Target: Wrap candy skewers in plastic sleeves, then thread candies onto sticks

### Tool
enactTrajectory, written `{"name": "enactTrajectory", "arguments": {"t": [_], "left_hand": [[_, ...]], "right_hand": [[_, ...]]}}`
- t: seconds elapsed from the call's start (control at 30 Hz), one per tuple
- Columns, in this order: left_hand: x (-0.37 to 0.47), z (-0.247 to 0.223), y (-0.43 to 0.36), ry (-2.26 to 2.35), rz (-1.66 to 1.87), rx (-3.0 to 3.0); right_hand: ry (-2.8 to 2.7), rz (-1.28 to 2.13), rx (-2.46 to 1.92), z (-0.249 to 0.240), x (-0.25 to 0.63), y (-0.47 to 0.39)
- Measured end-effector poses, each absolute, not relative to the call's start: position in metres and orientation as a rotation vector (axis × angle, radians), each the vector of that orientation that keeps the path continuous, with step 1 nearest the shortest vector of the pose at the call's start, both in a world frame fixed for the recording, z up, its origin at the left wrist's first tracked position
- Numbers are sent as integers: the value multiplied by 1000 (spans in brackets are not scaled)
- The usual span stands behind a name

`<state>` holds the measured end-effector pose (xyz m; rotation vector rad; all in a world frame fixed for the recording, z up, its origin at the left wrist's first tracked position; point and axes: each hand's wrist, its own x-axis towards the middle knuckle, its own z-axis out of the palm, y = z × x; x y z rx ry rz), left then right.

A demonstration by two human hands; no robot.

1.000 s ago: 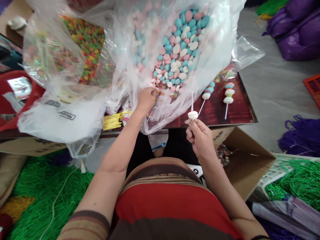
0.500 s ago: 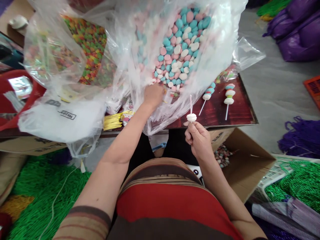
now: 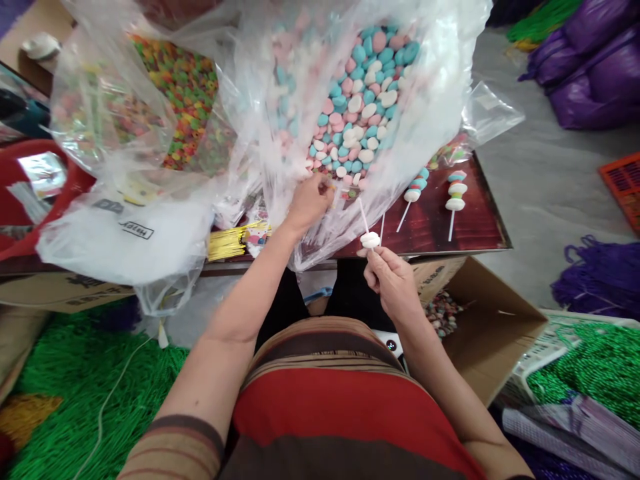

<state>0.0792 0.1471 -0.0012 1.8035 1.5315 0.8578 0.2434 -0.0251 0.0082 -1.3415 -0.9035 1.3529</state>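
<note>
My right hand [image 3: 390, 279] pinches a thin white stick [image 3: 363, 215] with white marshmallow-like candies [image 3: 370, 240] threaded on it; the stick leans to the left. At the mouth of the clear plastic bag [image 3: 435, 80], my left hand [image 3: 310, 202] is closed with its fingertips pressed together. A tiny orange bit shows at those fingertips, too small to name. Pink, blue and white candies [image 3: 355, 127] fill the bag just beyond. To the right on the dark red table [image 3: 480, 220] lie two candy skewers [image 3: 456, 193], and another bare stick [image 3: 383, 230] shows behind my right hand.
A bag of small colourful gummies [image 3: 190, 100] stands at the left, beside a red basin [image 3: 75, 180]. Yellow twist ties [image 3: 227, 245] lie near the table's front edge. Below at the right is an open cardboard box [image 3: 495, 327]; green strands [image 3: 125, 400] cover the floor at left.
My left hand has drawn back slightly toward me from the bag's mouth, fingertips now showing. My right hand has moved a little left, and the stick it holds now tilts left.
</note>
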Motion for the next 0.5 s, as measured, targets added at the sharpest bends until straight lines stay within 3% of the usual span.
{"name": "enactTrajectory", "arguments": {"t": [0.2, 0.5], "left_hand": [[70, 0, 110, 1063, 1078, 1165], [76, 13, 89, 1028, 1251, 1315]], "right_hand": [[-1109, 1327, -1395, 22, 236, -20], [-1071, 1313, -1463, 27, 233, -20]]}}
